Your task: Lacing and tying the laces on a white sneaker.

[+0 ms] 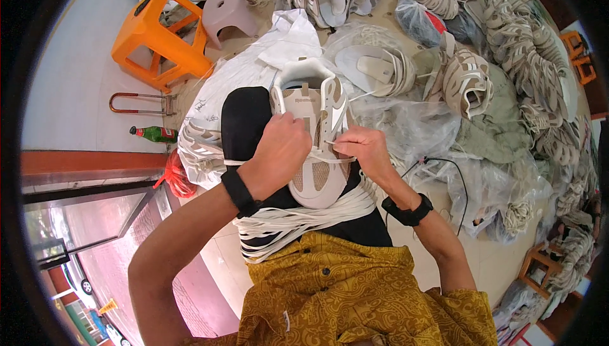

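A beige and white sneaker (314, 184) rests on my black-clad lap, its toe toward me and its padded collar pointing away. My left hand (283, 149) is closed over the left side of the lacing area, with a pale shoelace running out at its fingertips; the fingers' undersides are hidden. On the other side, my right hand (366, 149) pinches a shoelace (336, 157) by the right row of eyelets. The upper eyelets have no lace through them. A bundle of loose white laces (298, 222) lies across my lap, below the toe.
Stacked shoe uppers (526, 54) heap up at the right and far side. Plastic bags (419, 124) and another sneaker (468, 82) lie right of my knees. On the left are an orange stool (162, 38), a purple-grey stool (229, 13), a green bottle (155, 134) and a red bag (177, 176).
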`<state>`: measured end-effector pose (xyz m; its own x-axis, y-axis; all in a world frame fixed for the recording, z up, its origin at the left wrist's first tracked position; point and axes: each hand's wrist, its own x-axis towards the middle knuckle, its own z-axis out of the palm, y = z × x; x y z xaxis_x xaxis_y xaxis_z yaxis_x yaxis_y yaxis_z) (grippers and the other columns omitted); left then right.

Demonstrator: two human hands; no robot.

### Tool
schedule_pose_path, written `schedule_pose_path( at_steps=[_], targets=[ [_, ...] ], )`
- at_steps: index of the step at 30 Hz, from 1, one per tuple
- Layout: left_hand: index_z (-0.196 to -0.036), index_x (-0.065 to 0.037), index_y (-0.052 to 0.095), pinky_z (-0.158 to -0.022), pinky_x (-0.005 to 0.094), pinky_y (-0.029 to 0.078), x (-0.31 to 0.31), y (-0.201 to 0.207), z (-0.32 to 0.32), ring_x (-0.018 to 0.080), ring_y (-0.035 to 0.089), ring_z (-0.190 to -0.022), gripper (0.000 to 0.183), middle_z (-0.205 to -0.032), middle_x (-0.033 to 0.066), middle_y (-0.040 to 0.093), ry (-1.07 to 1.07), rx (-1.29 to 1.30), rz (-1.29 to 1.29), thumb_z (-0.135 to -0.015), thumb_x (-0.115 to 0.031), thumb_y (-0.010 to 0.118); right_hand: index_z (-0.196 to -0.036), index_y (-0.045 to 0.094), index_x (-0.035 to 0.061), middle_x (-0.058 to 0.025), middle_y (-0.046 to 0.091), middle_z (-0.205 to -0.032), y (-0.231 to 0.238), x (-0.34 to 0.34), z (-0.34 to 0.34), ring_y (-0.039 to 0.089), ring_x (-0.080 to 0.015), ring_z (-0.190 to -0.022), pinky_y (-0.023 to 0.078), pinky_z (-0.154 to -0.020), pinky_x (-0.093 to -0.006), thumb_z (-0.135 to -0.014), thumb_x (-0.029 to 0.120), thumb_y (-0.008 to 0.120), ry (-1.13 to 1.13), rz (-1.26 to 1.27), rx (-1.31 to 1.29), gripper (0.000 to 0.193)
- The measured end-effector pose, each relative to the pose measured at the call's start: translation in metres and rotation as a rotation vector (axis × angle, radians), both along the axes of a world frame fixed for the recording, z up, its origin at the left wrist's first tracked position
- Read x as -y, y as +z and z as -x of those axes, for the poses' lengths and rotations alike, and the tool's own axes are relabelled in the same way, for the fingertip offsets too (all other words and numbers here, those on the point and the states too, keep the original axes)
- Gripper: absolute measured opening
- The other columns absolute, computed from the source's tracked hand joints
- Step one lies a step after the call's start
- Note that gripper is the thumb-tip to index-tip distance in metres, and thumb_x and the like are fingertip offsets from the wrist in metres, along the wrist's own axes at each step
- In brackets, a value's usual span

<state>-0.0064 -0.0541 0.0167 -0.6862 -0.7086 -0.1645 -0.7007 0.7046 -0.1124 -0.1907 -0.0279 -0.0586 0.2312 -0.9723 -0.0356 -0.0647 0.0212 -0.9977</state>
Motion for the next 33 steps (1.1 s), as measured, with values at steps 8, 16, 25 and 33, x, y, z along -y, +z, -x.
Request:
schedule_pose_path(
  at_steps=[8, 16, 25, 33],
  targets=[
    [-0.076, -0.002, 0.061, -0.062, 0.0400, 0.045, -0.002, -0.012, 0.010, 0.0342, 0.057, -0.069, 0.013, -0.071, 0.0171, 0.059, 0.396, -0.566, -0.288, -0.075, -0.010, 0.051, -0.066, 0.062, 0.0013, -0.0108, 0.057, -0.062, -0.004, 0.003, 0.001, 0.056, -0.0227, -0.056, 0.043, -0.051, -0.0297, -0.067, 0.015, 0.061, -0.084, 0.205, -0.217, 0.014],
    [-0.078, 0.001, 0.061, -0.063, 0.0388, 0.046, 0.006, -0.018, 0.022, 0.0344, 0.059, -0.070, 0.015, -0.072, 0.0190, 0.059, 0.490, -0.576, -0.403, -0.075, -0.009, 0.050, -0.059, 0.054, 0.0047, -0.0081, 0.050, -0.055, 0.009, 0.010, -0.001, 0.054, -0.0249, -0.050, 0.043, -0.045, -0.0336, -0.064, 0.012, 0.059, -0.070, 0.631, -0.523, 0.010],
    [-0.078, -0.001, 0.062, -0.064, 0.0385, 0.047, 0.012, -0.027, 0.023, 0.0343, 0.059, -0.071, 0.015, -0.073, 0.0179, 0.060, 0.478, -0.595, -0.435, -0.073, -0.009, 0.051, -0.058, 0.053, 0.0047, -0.0081, 0.050, -0.056, 0.000, 0.016, -0.008, 0.054, -0.0255, -0.050, 0.044, -0.044, -0.0350, -0.062, 0.010, 0.060, -0.046, 0.771, -0.636, 0.011],
    [-0.071, 0.001, 0.059, -0.063, 0.0434, 0.045, 0.025, -0.028, 0.024, 0.0362, 0.058, -0.071, 0.012, -0.067, 0.0190, 0.057, 0.229, -0.308, -0.470, -0.072, -0.008, 0.051, -0.078, 0.055, 0.0038, -0.0100, 0.055, -0.066, 0.019, 0.024, 0.003, 0.057, -0.0285, -0.065, 0.046, -0.058, -0.0370, -0.062, 0.010, 0.064, 0.003, 0.662, -0.601, 0.019]
  ],
)
